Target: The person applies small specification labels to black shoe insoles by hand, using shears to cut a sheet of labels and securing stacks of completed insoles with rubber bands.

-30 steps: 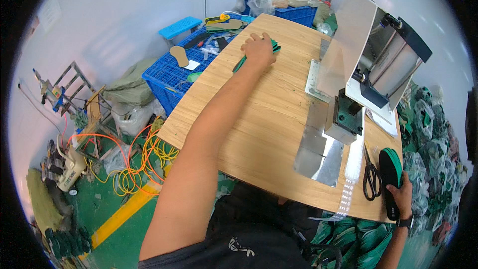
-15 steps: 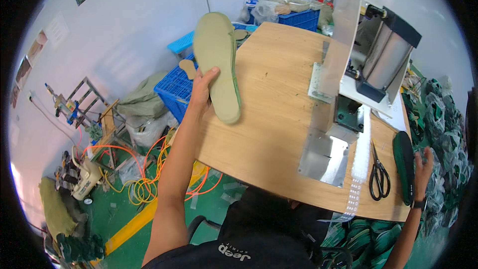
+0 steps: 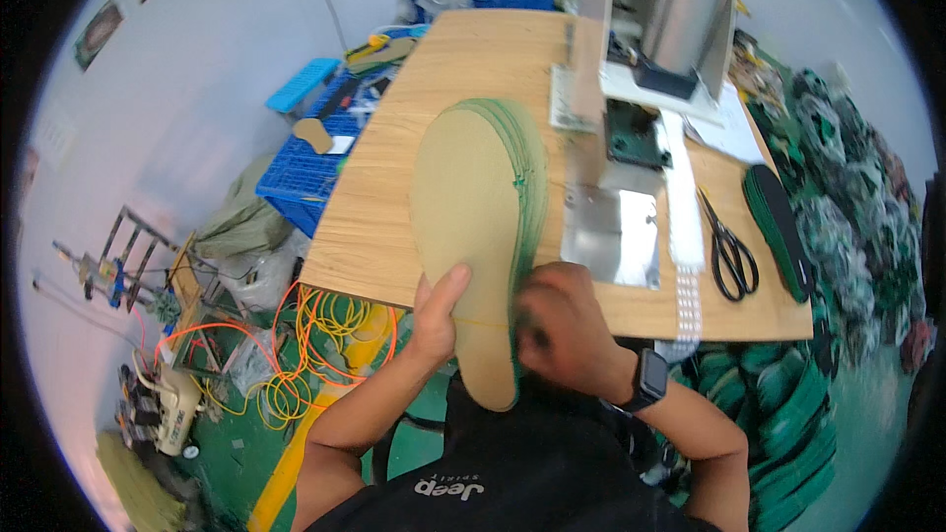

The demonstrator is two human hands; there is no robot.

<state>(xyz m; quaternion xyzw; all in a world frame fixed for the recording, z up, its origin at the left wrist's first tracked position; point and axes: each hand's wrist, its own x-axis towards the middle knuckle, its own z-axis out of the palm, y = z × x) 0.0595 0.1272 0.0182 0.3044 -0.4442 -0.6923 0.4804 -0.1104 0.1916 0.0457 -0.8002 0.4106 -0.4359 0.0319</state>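
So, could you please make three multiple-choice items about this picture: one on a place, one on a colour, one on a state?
1. Where do the black scissors lie?
A. on the wooden table, right of the metal plate
B. in the blue crate
C. on the floor

2. What colour are the edges of the stack of insoles?
A. red
B. green
C. white

3. How is the stack held?
A. by the left hand alone
B. by no hand
C. by both hands

Answers:
1 A: the scissors rest on the wooden table beside the metal plate.
2 B: green rims show along the right side.
3 C: the left hand and right hand both grip its near end.
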